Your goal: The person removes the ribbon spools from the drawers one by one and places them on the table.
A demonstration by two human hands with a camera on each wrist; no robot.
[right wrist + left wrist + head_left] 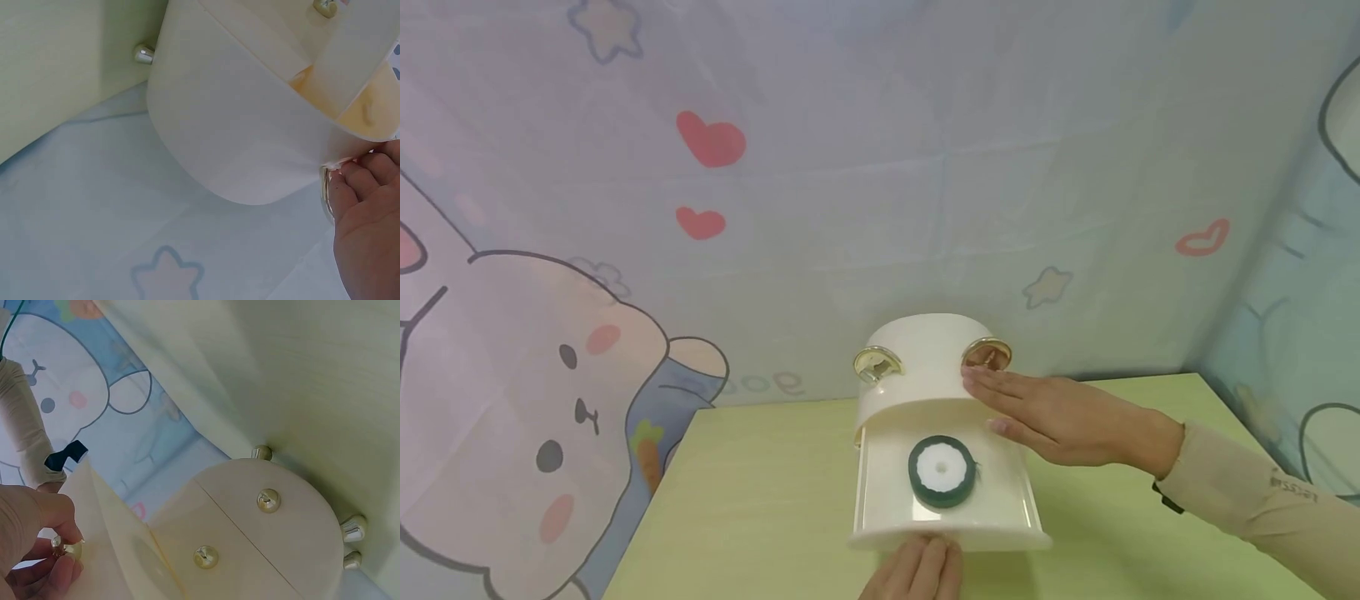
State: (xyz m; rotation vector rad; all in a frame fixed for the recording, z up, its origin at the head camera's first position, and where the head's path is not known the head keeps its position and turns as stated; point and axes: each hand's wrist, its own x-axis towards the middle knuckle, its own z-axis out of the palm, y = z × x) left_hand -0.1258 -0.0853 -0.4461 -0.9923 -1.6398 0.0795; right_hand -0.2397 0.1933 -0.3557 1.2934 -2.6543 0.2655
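A cream storage box [925, 367] stands on the green table [760, 500], with a gold ring handle [877, 363] on each side. Its drawer [880, 500] is pulled out toward me and holds a dark green ribbon roll [942, 471] with a white core. My right hand [1060, 417] lies flat on the box's right top, fingers straight, tips by the right ring [987, 352]. My left hand [917, 571] is at the drawer's front. In the left wrist view its fingers [37, 537] pinch the small gold drawer knob [67, 549]. In the right wrist view my right hand's fingertips [359, 178] touch the box wall [237, 125].
A cartoon-print cloth [850, 167] with a bunny and hearts hangs right behind the table and wraps round its right side. In the left wrist view two more gold knobs [269, 500] and metal feet [353, 528] show on the box.
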